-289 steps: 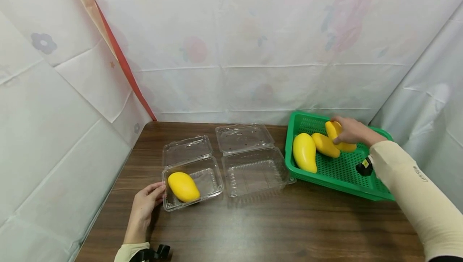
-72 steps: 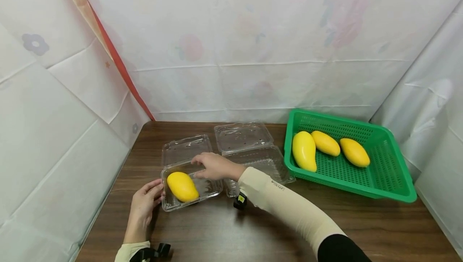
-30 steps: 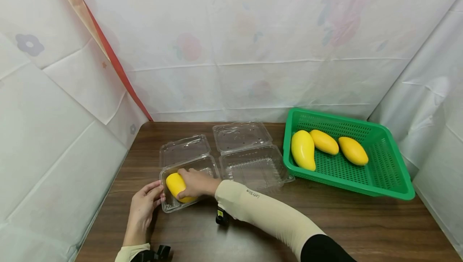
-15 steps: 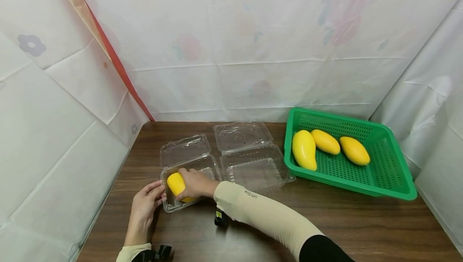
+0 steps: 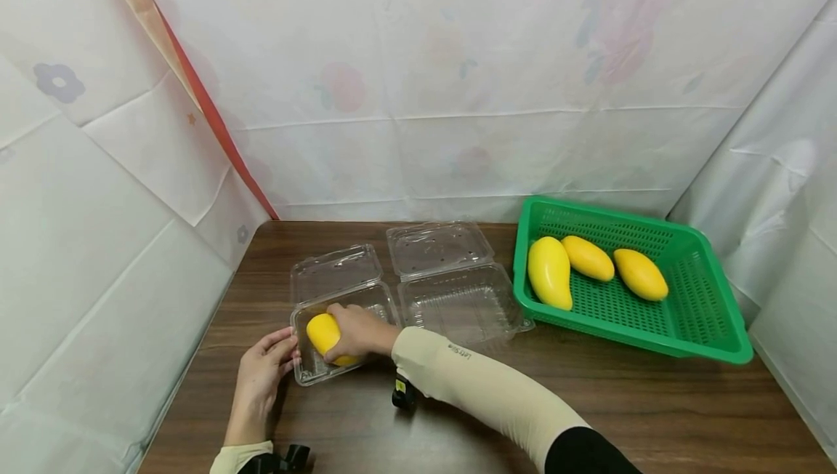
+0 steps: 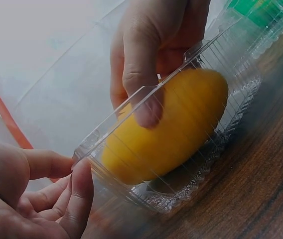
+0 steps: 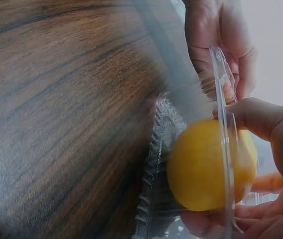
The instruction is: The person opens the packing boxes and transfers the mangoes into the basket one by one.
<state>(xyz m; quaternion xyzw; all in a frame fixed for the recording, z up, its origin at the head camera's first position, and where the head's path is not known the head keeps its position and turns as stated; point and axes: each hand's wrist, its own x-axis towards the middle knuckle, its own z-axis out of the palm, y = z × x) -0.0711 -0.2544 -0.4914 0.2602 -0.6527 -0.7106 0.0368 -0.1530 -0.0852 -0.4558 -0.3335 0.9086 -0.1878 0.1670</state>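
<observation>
In the head view a yellow mango [image 5: 323, 334] lies inside the left clear plastic clamshell box [image 5: 375, 307], whose lid is folded back. My right hand [image 5: 358, 331] grips this mango from above, thumb on the near side and fingers over the far side. My left hand [image 5: 258, 376] holds the box's left rim, and the left wrist view shows thumb and finger pinching the rim [image 6: 76, 162]. Through the clear wall in the right wrist view the mango [image 7: 201, 164] shows near the box's end. The mango's right part is hidden under my right hand.
A second open clamshell box [image 5: 458, 303] stands just right of the first. Farther right is a green plastic basket [image 5: 706, 314] with a large mango [image 5: 549, 272] and two smaller mangoes [image 5: 588, 258]. White patterned cloth [image 5: 458, 96] hangs behind the brown wooden table [image 5: 458, 416].
My right hand has gone from the green basket to the left box and taken hold of the mango there. Mango and hand have shifted slightly right. My left hand stays on the rim.
</observation>
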